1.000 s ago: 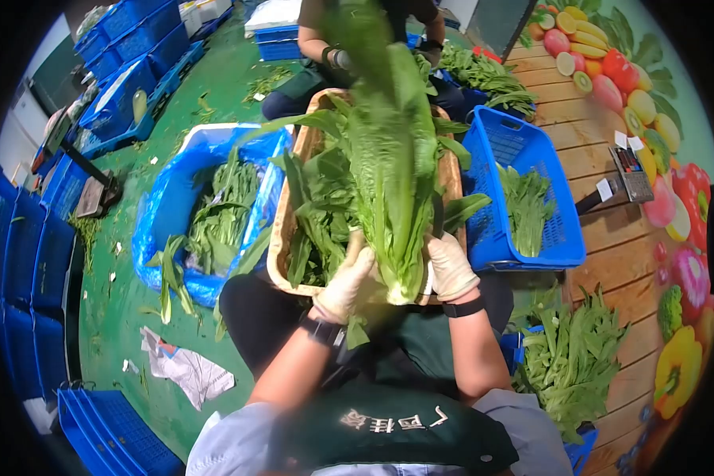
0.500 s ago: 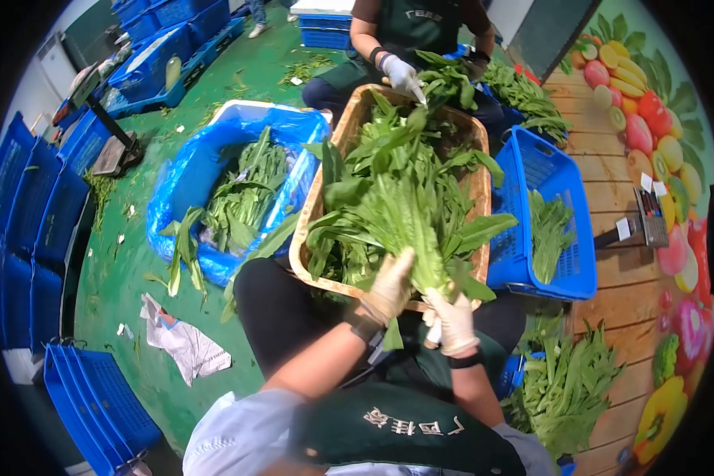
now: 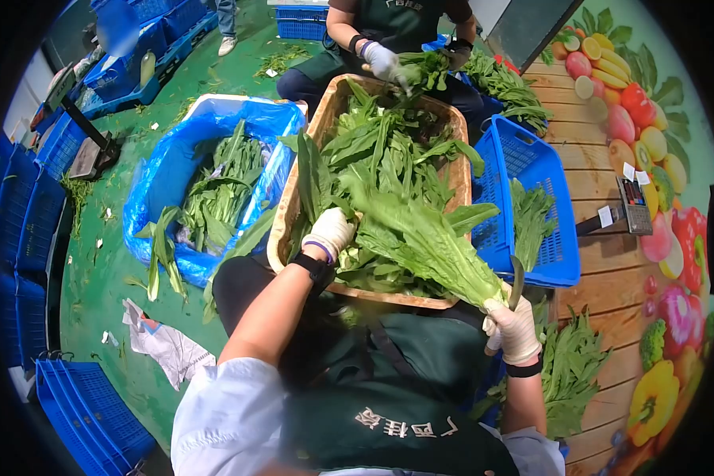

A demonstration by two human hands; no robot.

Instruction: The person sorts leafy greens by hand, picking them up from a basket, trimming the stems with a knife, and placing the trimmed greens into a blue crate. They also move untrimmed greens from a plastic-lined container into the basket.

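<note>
In the head view my right hand (image 3: 514,327), in a pale glove, grips the base of a leafy green bunch (image 3: 428,246). A curved knife blade (image 3: 517,279) stands up beside its fingers. The bunch's leaves reach left over the tan crate (image 3: 357,295). My left hand (image 3: 331,232), also gloved, is at the near left part of that crate, its fingers closed among the loose greens (image 3: 389,147); what they hold, if anything, is hidden.
Left of the crate stands a tub lined with blue plastic (image 3: 155,186), holding greens. At the right are a blue basket (image 3: 567,230) and more greens (image 3: 575,369). Across the crate a person (image 3: 397,36) in gloves handles leaves. A scale (image 3: 95,155) stands at the left.
My hands have moved apart. My right hand has gone right with the bunch, and my left hand has left it and moved left to the crate's greens. The view has shifted slightly.
</note>
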